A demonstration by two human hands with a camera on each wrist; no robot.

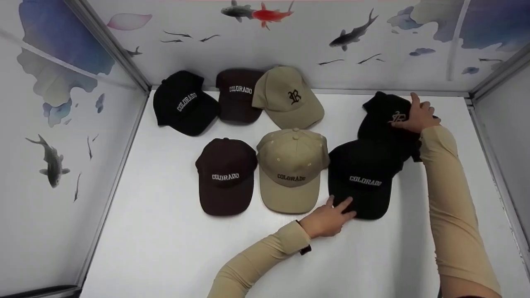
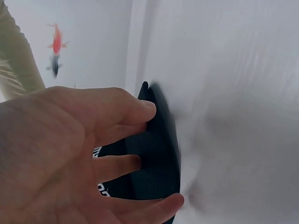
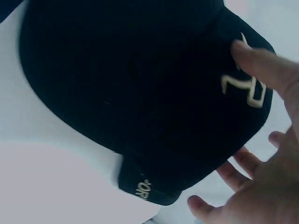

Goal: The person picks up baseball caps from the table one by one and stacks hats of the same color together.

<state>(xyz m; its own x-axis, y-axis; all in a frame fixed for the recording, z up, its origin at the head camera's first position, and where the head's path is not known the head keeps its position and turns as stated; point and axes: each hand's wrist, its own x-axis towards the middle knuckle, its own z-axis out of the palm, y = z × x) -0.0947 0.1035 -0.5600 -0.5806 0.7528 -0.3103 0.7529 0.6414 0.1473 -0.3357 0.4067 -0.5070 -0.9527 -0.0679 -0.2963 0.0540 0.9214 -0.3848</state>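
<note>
A black cap with white COLORADO lettering (image 1: pixel 364 165) lies front right, brim toward the person. Spread fingers of my left hand (image 1: pixel 329 219) touch its brim (image 2: pixel 156 158), the thumb near one corner. Behind it, a black cap with a pale gothic letter (image 1: pixel 377 120) sits at the back right, partly covered by the front cap and the hand. My right hand (image 1: pixel 420 116) is spread at its right side. The thumb (image 3: pixel 261 60) lies over the emblem, while the other fingers (image 3: pixel 240 161) stand apart around the cap's edge.
In the front row are a maroon COLORADO cap (image 1: pixel 225 194) and a beige COLORADO cap (image 1: pixel 290 198). Along the back stand a black cap (image 1: pixel 182 107), a maroon cap (image 1: pixel 240 107) and a beige gothic-letter cap (image 1: pixel 285 103). Fish-printed walls (image 1: pixel 310 54) border the white table (image 1: pixel 165 231).
</note>
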